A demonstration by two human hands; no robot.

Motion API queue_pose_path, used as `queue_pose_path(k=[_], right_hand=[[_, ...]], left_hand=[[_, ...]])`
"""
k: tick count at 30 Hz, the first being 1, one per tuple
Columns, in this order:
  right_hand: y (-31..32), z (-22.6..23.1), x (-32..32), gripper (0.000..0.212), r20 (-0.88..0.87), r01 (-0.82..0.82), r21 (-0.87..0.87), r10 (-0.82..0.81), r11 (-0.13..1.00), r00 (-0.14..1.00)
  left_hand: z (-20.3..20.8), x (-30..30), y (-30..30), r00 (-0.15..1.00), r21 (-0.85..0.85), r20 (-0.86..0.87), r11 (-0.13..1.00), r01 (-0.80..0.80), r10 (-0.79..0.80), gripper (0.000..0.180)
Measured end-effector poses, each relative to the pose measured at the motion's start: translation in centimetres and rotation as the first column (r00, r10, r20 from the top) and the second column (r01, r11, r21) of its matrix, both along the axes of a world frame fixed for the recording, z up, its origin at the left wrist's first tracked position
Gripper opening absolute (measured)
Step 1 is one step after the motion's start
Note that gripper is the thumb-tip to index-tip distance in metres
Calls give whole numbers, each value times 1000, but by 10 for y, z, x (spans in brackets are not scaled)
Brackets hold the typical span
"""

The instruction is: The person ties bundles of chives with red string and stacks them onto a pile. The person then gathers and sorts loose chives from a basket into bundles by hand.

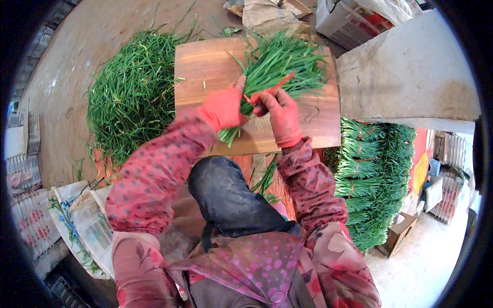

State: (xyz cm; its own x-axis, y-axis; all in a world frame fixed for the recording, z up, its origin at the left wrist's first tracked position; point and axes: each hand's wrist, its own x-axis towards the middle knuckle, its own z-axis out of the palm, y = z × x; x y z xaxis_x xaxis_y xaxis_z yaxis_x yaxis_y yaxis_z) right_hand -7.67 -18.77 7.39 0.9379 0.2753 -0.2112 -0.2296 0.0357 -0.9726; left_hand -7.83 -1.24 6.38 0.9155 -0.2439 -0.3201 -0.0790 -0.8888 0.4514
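A loose bunch of green chives (282, 56) lies over the wooden board (203, 64), its leaves fanned toward the far right and its cut stems toward me. My left hand (222, 109), in a red glove, is closed round the bunch near the stem end. A thin orange-red tie (284, 81) crosses the stems. Bare fingertips of my right hand (281, 114) pinch that tie just right of the bunch; a strip of it sticks up past them. The underside of the bunch is hidden.
A big heap of loose chives (134, 95) lies left of the board. Rows of tied chive bundles (364, 169) are stacked to the right, below a pale slab (405, 72). Plastic crates (346, 25) stand at the far right, and white sacks (84, 220) lie at the near left.
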Motion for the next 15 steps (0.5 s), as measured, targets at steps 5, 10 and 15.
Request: queue_pose_path(k=[5, 10, 15], right_hand=[[31, 33, 18, 13, 171, -36, 86, 21, 996, 985], [41, -12, 49, 17, -110, -24, 7, 25, 1000, 994], [46, -8, 55, 19, -133, -29, 15, 31, 999, 991]], left_hand=[[14, 31, 47, 892, -637, -362, 771, -24, -271, 91], [32, 21, 43, 984, 9, -163, 997, 79, -76, 68], [5, -15, 0, 928, 339, 369, 937, -81, -53, 79]])
